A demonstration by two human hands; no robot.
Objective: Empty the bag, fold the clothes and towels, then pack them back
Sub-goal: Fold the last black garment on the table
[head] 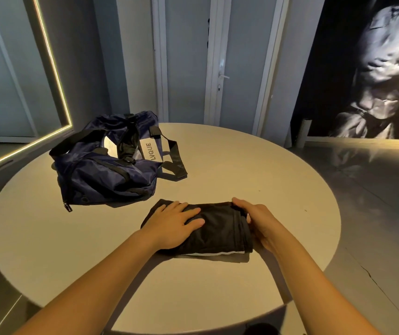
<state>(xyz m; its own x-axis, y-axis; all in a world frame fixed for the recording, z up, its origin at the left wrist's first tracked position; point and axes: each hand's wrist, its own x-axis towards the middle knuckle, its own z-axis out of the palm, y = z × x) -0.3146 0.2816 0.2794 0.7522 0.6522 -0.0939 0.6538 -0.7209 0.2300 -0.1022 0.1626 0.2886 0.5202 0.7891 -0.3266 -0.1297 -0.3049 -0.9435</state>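
A folded black garment (217,229) lies on the round white table (241,165), near its front. My left hand (173,222) rests flat on the garment's left half with straight fingers. My right hand (257,221) grips the garment's right edge, fingers curled round the folded layers. A thin white strip shows under the garment's near edge. A navy duffel bag (101,172) with black straps and a white label sits open at the table's back left, apart from both hands.
The bag's black straps (175,163) trail toward the table's middle. Bare tabletop lies to the right of the garment and in front of it. Beyond the table are glass doors, a lit mirror frame at left and a large dark wall picture at right.
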